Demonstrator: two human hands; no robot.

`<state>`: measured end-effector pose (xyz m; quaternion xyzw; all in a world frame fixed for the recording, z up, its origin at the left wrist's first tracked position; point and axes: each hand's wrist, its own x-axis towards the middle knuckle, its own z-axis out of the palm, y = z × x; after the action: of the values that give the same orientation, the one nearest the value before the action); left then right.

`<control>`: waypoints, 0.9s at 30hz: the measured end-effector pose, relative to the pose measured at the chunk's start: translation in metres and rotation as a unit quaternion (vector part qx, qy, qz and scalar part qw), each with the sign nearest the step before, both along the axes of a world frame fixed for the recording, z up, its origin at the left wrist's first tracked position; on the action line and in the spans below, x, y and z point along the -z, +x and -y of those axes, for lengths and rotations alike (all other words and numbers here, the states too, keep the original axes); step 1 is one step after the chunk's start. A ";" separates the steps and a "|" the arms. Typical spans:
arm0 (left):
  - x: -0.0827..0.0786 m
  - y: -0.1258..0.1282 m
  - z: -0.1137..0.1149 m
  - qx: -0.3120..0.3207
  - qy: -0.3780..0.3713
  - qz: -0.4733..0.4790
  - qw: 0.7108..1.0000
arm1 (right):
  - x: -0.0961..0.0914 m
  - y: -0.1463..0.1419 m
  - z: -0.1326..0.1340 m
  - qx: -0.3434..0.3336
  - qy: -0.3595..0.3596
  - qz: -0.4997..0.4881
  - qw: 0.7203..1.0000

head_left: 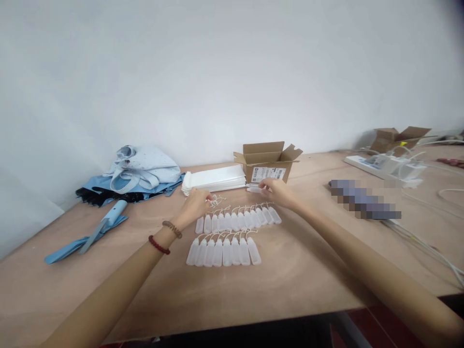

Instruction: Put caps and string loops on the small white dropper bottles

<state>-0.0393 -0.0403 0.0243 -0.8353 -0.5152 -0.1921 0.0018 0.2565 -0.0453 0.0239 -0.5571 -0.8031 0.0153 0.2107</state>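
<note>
Two rows of small translucent white squeeze bottles (224, 250) with tethered caps lie on the wooden table (282, 280); the farther row (239, 220) holds several more. My left hand (195, 207) reaches to the left end of the far row, fingers curled over a loose cap with its string near a stack of white sheets (214, 179). My right hand (279, 192) is closed on one bottle (253, 189) lying sideways just in front of an open cardboard box (267, 163). Two bead bracelets circle my left wrist.
Bundled pale blue cloth (143, 171) and a folded blue umbrella (90, 234) lie at the left. At the right are a power strip with white cables (389, 166), a blurred-out object (366, 199) and a second open box (397, 137). A white wall stands behind.
</note>
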 end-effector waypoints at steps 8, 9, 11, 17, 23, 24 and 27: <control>0.008 0.014 -0.023 -0.018 0.015 0.006 1.000 | 0.004 -0.008 -0.031 0.011 -0.018 0.060 0.998; 0.009 0.015 -0.026 -0.021 0.011 0.008 1.000 | 0.004 -0.009 -0.033 0.009 -0.020 0.063 0.998; 0.012 0.016 -0.029 -0.025 0.003 0.014 1.000 | 0.005 -0.010 -0.036 0.007 -0.022 0.067 0.997; 0.009 0.021 -0.030 -0.032 0.007 0.067 0.997 | 0.011 -0.013 -0.039 0.006 -0.027 0.066 0.997; -0.010 0.026 -0.019 -0.032 0.019 0.172 0.984 | 0.018 -0.015 -0.036 0.018 -0.036 0.054 0.998; -0.012 0.026 -0.015 -0.031 0.018 0.190 0.981 | 0.018 -0.014 -0.036 0.018 -0.039 0.051 0.998; -0.014 0.024 0.001 -0.030 0.017 0.242 0.970 | 0.016 -0.008 -0.030 0.017 -0.038 0.031 0.999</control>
<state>-0.0149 -0.0411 0.0385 -0.7480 -0.5215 -0.3974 -0.1030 0.2481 -0.0150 0.0081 -0.5786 -0.7984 0.0253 0.1648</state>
